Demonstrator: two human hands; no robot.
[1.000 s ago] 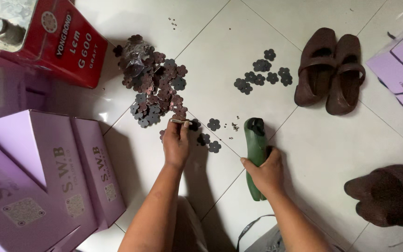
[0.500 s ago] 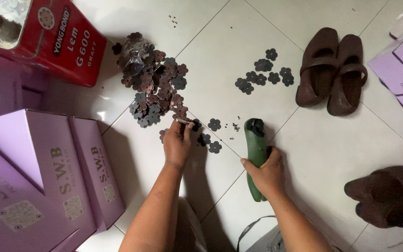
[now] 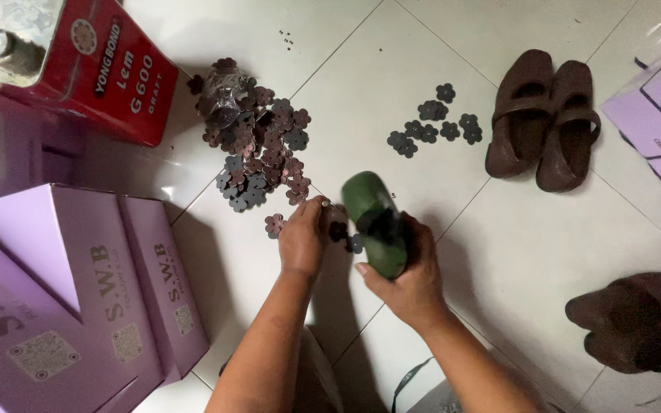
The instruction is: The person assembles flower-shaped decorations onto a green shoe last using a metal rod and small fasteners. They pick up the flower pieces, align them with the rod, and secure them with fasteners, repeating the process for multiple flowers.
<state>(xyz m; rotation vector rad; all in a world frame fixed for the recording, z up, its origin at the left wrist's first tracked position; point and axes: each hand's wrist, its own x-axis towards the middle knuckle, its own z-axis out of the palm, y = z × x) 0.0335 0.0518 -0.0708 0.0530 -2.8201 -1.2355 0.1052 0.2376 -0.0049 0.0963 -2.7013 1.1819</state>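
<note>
On white floor tiles, right hand [image 3: 411, 279] grips a green shoe [image 3: 376, 222], lifted and tilted toward the left hand [image 3: 304, 237]; left hand fingers pinched narrow around a small item, too small to tell; a few dark flower-shaped cutouts [image 3: 346, 233] lie on the tile just between the hands. Above the left hand sits a heap of brown flower cutouts [image 3: 258, 145]; a smaller scatter [image 3: 430, 126] lies well apart, near a pair of brown shoes [image 3: 542, 122]. Red tin can [image 3: 78, 57] at upper left; purple boxes [image 3: 63, 298] at lower left; another brown shoe [image 3: 636, 321] at lower right.
</note>
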